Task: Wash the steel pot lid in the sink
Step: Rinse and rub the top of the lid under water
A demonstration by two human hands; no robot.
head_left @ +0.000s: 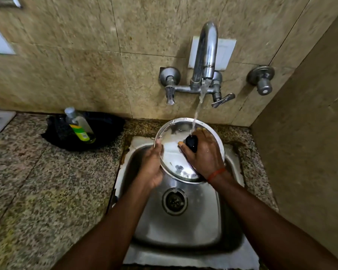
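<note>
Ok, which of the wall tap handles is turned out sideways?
The flat steel lever handle right of the curved steel spout; the steel handle on the left hangs straight down.

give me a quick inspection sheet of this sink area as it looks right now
surface: speckled granite counter around a steel sink, drain open
job's things: steel pot lid held tilted over the sink, tap water running onto its upper edge near the black knob
clutter: green-labelled bottle lying in a black pan left of the sink
grippers: left hand grips the lid's left rim; right hand lies on the lid, fingers around the knob
cables: nothing seen
surroundings: tiled wall, wall-mounted faucet, separate valve at right
</note>
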